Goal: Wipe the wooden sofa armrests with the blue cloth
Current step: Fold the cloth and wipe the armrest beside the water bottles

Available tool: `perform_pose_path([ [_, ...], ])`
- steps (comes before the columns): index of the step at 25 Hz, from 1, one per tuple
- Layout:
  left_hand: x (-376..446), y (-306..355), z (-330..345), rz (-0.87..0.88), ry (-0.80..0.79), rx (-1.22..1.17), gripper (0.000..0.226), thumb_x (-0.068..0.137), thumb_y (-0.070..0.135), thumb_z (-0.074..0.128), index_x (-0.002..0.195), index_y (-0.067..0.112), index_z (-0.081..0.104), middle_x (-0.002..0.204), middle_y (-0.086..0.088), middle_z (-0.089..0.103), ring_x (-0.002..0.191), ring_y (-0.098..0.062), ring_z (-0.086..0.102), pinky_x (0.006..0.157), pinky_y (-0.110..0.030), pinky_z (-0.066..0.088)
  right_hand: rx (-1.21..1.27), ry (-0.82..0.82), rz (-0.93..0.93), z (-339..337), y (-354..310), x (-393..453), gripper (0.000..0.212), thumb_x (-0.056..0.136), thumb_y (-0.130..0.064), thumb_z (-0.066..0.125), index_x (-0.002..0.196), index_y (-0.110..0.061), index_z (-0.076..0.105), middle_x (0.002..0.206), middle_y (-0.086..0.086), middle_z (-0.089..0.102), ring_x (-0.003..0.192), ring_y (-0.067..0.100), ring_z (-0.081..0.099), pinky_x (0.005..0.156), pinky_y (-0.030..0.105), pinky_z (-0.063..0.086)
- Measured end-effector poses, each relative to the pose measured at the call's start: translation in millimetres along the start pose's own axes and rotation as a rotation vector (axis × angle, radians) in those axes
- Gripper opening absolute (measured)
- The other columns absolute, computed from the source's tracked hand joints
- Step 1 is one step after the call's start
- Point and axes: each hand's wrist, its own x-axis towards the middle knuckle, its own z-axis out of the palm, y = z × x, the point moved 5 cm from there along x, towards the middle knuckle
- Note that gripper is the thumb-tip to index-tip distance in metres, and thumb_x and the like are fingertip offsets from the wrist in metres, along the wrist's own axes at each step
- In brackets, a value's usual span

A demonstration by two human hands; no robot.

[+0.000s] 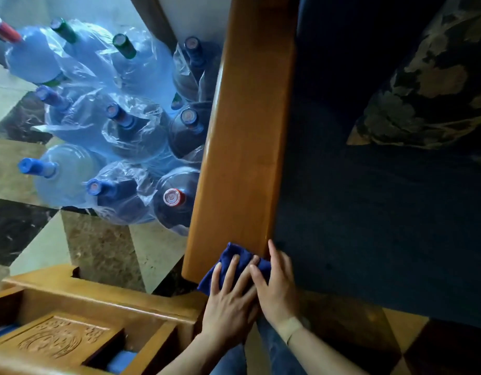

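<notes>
You look down on a marble floor (104,250) of pale and dark tiles, crowded with blue water jugs (66,174) in plastic wrap. A carved wooden cabinet (55,336) sits lower left; dim light.

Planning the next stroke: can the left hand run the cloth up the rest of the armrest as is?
Probably yes. The left hand lies flat on the blue cloth at the near end of the armrest, whose top looks bare ahead.
</notes>
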Motion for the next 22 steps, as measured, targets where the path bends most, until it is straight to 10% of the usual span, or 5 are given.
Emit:
perform_pose_path([
  [8, 14.8, -42.4, -54.4, -0.302, 0.214, -0.735, 0.057, 0.077, 0.013, 0.051, 0.124, 0.044, 0.051, 0.152, 0.022, 0.031, 0.125, -0.013, 0.052, 0.095, -0.044, 0.05, 0.089, -0.132, 0.175, -30.5, 10.8, 12.8, 0.03, 0.075, -0.006, 0.078, 0.091, -0.028, 0.065, 0.094, 0.001, 0.074, 0.089, 0.021, 0.07, 0.082, 0.041, 0.059],
  [13, 27.8, -51.0, -68.5, -0.132, 0.011, -0.247, 0.038, 0.094, 0.018, 0.053, 0.13, 0.027, 0.048, 0.126, -0.002, 0.045, 0.114, -0.025, 0.052, 0.073, -0.035, 0.044, 0.051, -0.017, 0.127, -37.4, 6.1, -7.1, 0.021, 0.074, -0.007, 0.078, 0.082, -0.024, 0.068, 0.084, 0.0, 0.073, 0.083, 0.024, 0.07, 0.08, 0.044, 0.059],
  [22, -91.2, -92.3, -108.5, -0.263, 0.563, -0.73, 0.02, 0.087, 0.03, 0.062, 0.103, 0.021, 0.068, 0.104, 0.005, 0.061, 0.099, -0.016, 0.051, 0.088, -0.03, 0.045, -0.016, 0.09, -0.348, -58.7, -108.7, -75.4, 0.019, 0.078, -0.012, 0.078, 0.088, -0.027, 0.074, 0.083, -0.012, 0.073, 0.079, 0.001, 0.067, 0.072, 0.02, 0.054],
])
